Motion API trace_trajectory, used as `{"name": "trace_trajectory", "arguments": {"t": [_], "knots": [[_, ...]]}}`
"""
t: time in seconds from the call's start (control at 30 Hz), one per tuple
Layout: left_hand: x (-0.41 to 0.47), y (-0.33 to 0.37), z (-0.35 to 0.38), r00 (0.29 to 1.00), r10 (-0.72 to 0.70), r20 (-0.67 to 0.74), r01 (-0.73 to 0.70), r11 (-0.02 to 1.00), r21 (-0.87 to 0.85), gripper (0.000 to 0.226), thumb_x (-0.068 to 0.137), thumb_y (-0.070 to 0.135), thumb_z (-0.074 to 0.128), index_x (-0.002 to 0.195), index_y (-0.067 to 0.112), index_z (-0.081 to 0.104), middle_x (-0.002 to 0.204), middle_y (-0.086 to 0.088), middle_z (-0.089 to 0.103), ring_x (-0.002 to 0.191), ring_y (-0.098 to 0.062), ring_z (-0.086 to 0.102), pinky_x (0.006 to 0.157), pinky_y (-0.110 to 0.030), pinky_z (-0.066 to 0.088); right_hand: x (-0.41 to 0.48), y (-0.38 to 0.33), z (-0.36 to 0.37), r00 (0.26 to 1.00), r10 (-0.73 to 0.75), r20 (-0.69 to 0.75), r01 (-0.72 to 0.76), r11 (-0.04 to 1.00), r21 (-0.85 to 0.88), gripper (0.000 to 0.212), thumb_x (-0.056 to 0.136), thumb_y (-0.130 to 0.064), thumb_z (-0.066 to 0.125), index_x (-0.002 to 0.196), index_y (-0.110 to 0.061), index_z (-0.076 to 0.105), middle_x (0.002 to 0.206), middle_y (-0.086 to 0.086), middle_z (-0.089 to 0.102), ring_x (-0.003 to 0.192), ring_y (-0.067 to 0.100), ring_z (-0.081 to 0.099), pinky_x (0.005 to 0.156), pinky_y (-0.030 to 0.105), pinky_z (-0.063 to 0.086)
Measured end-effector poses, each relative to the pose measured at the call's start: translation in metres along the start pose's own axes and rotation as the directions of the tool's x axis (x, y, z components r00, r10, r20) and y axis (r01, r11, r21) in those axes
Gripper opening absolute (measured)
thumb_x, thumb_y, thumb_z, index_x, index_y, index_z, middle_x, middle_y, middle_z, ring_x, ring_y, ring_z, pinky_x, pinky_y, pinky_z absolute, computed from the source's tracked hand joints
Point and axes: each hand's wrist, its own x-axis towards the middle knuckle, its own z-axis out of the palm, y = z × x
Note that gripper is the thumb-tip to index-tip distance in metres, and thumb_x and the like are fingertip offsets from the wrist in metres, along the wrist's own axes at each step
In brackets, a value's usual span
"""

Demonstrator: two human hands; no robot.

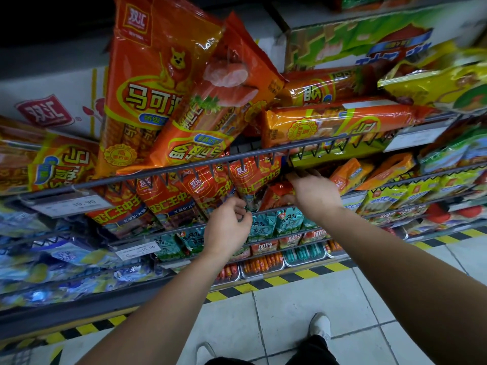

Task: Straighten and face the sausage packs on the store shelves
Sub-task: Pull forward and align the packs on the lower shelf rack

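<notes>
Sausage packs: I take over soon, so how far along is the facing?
Done: the red packs at left stand in a row. In hand: the left hand pinches a red pack by its lower edge; the right hand reaches in beside it. Left: the upper orange packs lean crossed, one upside down, others lying sideways.

**Bare arms, dark trousers, white shoes**

Both forearms [174, 299] are bare from the wrist to the edge of the picture, as are the left hand [226, 227] and the right hand [313, 192]. Lower down, the person wears dark trousers [311, 351] (nearly black in this light) and white shoes [320, 326] with rounded toes.
</notes>
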Motion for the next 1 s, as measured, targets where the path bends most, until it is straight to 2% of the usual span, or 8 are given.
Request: {"name": "trace_trajectory", "arguments": {"t": [0.1, 0.17, 0.3, 0.4, 0.5, 0.7, 0.83, 1.0], "knots": [[0.001, 0.002, 0.005, 1.000, -0.001, 0.013, 0.002, 1.000, -0.009, 0.021, 0.092, 0.024, 0.062, 0.112, 0.017, 0.061, 0.092, 0.013, 0.059, 0.088, -0.012, 0.061, 0.085, -0.041, 0.055, 0.000, 0.014, -0.011, 0.999, 0.041, -0.014, -0.040, 0.995, 0.090, 0.045, 0.098, -0.040, 0.056, 0.136, -0.017, 0.047, 0.112, 0.013, 0.065, 0.104, 0.037, 0.060, 0.069, 0.037, 0.048], [0.001, 0.006, 0.009, 1.000, 0.014, 0.023, -0.014, 1.000, -0.026, 0.020, 0.092, 0.024, 0.063, 0.111, 0.017, 0.060, 0.094, 0.011, 0.059, 0.089, -0.013, 0.060, 0.086, -0.040, 0.054, 0.000, 0.022, -0.015, 0.998, 0.058, -0.016, -0.055, 0.986, 0.155, 0.042, 0.098, -0.036, 0.056, 0.132, -0.013, 0.049, 0.106, 0.016, 0.066, 0.095, 0.039, 0.062, 0.070, 0.041, 0.052], [0.001, 0.016, 0.015, 0.997, 0.020, 0.079, -0.015, 0.998, -0.063, 0.029, 0.093, 0.025, 0.063, 0.120, 0.015, 0.056, 0.103, 0.005, 0.057, 0.094, -0.015, 0.059, 0.089, -0.038, 0.052, -0.005, 0.036, -0.013, 0.994, 0.080, -0.077, -0.049, 0.938, 0.344, 0.040, 0.097, -0.028, 0.061, 0.131, -0.008, 0.052, 0.112, 0.021, 0.066, 0.099, 0.044, 0.061, 0.076, 0.048, 0.052], [0.002, 0.019, 0.019, 0.994, 0.009, 0.105, -0.002, 0.998, -0.067, 0.034, 0.094, 0.027, 0.062, 0.125, 0.015, 0.054, 0.109, 0.005, 0.057, 0.099, -0.015, 0.059, 0.092, -0.037, 0.051, -0.009, 0.047, -0.009, 0.983, 0.080, -0.163, -0.002, 0.902, 0.431, 0.037, 0.095, -0.022, 0.063, 0.127, -0.005, 0.054, 0.112, 0.022, 0.064, 0.100, 0.044, 0.059, 0.070, 0.040, 0.045], [0.005, 0.022, 0.022, 0.995, 0.013, 0.096, -0.007, 0.998, -0.065, 0.037, 0.093, 0.027, 0.064, 0.126, 0.013, 0.055, 0.116, 0.001, 0.061, 0.107, -0.017, 0.060, 0.096, -0.036, 0.050, -0.012, 0.052, -0.005, 0.967, 0.101, -0.232, 0.029, 0.867, 0.497, 0.033, 0.096, -0.016, 0.062, 0.125, -0.003, 0.055, 0.113, 0.021, 0.063, 0.100, 0.040, 0.059, 0.071, 0.030, 0.033], [0.013, 0.026, 0.024, 0.999, -0.008, 0.054, 0.010, 0.999, -0.045, 0.051, 0.093, 0.029, 0.063, 0.139, 0.013, 0.047, 0.126, -0.002, 0.062, 0.113, -0.020, 0.059, 0.096, -0.030, 0.046, -0.020, 0.056, 0.001, 0.920, 0.182, -0.346, 0.083, 0.774, 0.627, 0.028, 0.098, -0.013, 0.058, 0.124, -0.005, 0.056, 0.084, 0.003, 0.059, 0.062, 0.017, 0.048, 0.053, 0.025, 0.030], [0.016, 0.028, 0.024, 0.998, -0.021, 0.061, 0.024, 0.998, -0.058, 0.052, 0.093, 0.028, 0.062, 0.140, 0.013, 0.047, 0.128, -0.002, 0.061, 0.115, -0.020, 0.058, 0.090, -0.025, 0.042, -0.019, 0.058, 0.005, 0.892, 0.256, -0.373, 0.086, 0.714, 0.694, 0.028, 0.098, -0.013, 0.057, 0.126, -0.008, 0.058, 0.078, 0.004, 0.064, 0.058, 0.007, 0.054, 0.049, 0.013, 0.034], [0.018, 0.029, 0.021, 0.997, -0.010, 0.074, 0.014, 0.998, -0.061, 0.048, 0.094, 0.025, 0.062, 0.139, 0.011, 0.048, 0.128, -0.003, 0.062, 0.118, -0.019, 0.058, 0.092, -0.023, 0.042, -0.021, 0.056, 0.011, 0.862, 0.332, -0.382, 0.085, 0.650, 0.755, 0.027, 0.099, -0.014, 0.057, 0.125, -0.007, 0.060, 0.068, -0.005, 0.057, 0.051, 0.007, 0.048, 0.047, 0.022, 0.033]]}}
